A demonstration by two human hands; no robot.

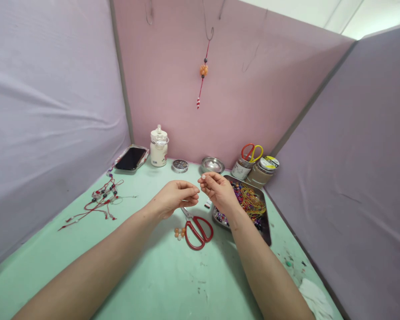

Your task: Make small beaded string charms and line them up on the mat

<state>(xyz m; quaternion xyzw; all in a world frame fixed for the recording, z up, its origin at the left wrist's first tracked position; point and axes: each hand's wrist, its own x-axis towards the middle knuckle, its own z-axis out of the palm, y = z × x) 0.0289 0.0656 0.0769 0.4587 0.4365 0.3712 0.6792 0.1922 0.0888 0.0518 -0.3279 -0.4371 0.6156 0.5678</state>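
Note:
My left hand is raised over the middle of the table, thumb and fingertips pinched together; whatever they hold is too fine to make out. Close beside it, my right hand pinches a small white bead at its fingertips. The two hands' fingertips nearly meet. Below them lie red-handled scissors, with a little cluster of orange and clear beads against the handle. A dark tray of mixed beads and yellow cord stands partly behind my right forearm.
Beaded red cords and a phone lie at the left. Along the back stand a white bottle, a round case, a metal dish and jars. A beaded strand hangs from a hook.

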